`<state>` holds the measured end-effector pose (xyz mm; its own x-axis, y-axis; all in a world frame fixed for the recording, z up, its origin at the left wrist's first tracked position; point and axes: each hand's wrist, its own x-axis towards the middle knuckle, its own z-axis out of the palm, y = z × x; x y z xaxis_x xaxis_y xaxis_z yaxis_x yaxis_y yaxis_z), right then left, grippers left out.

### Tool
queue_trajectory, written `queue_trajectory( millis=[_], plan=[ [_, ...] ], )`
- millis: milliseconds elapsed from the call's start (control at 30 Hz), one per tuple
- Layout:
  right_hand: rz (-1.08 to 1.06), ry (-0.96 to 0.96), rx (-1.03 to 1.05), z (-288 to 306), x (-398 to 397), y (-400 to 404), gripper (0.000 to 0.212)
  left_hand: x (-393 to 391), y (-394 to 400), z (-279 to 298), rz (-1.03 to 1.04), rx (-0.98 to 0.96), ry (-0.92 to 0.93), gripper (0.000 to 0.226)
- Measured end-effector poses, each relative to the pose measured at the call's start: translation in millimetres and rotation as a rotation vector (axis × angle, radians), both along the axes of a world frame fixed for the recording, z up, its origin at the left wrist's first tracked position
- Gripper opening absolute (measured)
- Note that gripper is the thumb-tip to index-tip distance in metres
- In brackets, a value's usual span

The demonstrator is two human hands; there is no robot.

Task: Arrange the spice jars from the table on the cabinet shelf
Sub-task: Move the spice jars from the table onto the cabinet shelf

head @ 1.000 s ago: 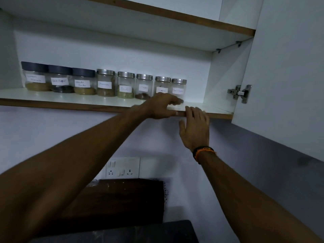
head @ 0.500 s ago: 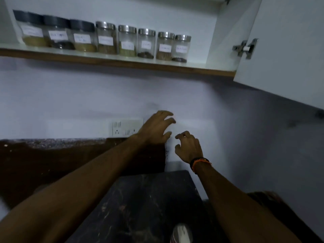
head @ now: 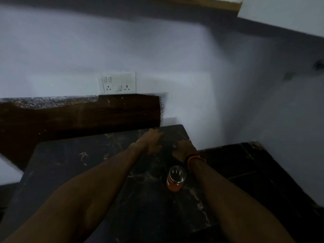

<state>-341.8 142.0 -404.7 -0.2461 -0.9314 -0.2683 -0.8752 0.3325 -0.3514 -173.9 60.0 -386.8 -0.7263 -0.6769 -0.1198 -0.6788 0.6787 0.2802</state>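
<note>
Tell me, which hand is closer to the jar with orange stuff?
Right. The right hand hovers just beyond the jar; the left hand is farther off, beyond and leftward.

One clear spice jar (head: 175, 178) of orange powder stands upright on the dark marbled surface (head: 87, 163) between my forearms

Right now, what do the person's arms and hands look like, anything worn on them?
Both forearms are bare, with no sleeves in view. The right hand has a band at its wrist, black with an orange strand. The left hand and its wrist show nothing worn. The picture is dim and blurred, so rings or finer marks cannot be made out.
</note>
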Motion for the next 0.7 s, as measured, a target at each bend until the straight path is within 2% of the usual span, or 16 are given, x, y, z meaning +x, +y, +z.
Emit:
queue_trajectory(
  millis=[133, 333, 400, 600, 700],
  plan=[
    [-0.041, -0.007, 0.065, -28.2, 6.8, 21.9, 0.033, -0.9, 13.6, -21.8, -0.015, 0.100, 0.007, 0.043],
    [-0.153, 0.010, 0.268, -63.7, 19.1, 43.2, 0.083, 3.2, 34.4, -44.2, -0.003, 0.229, -0.038, 0.037],
    [-0.159, 0.009, 0.289, -72.7, 22.9, 47.8, 0.091, 7.2, 39.9, -48.5, 0.007, 0.256, -0.025, 0.036],
    [-0.222, 0.035, 0.166, -90.2, 36.3, 60.8, 0.084, 19.9, 50.8, -55.5, 0.064, 0.341, -0.013, 0.034],
    [-0.177, 0.053, 0.147, -89.6, 34.5, 62.8, 0.077, 25.5, 51.7, -59.7, 0.109, 0.388, 0.020, 0.038]
  ],
)
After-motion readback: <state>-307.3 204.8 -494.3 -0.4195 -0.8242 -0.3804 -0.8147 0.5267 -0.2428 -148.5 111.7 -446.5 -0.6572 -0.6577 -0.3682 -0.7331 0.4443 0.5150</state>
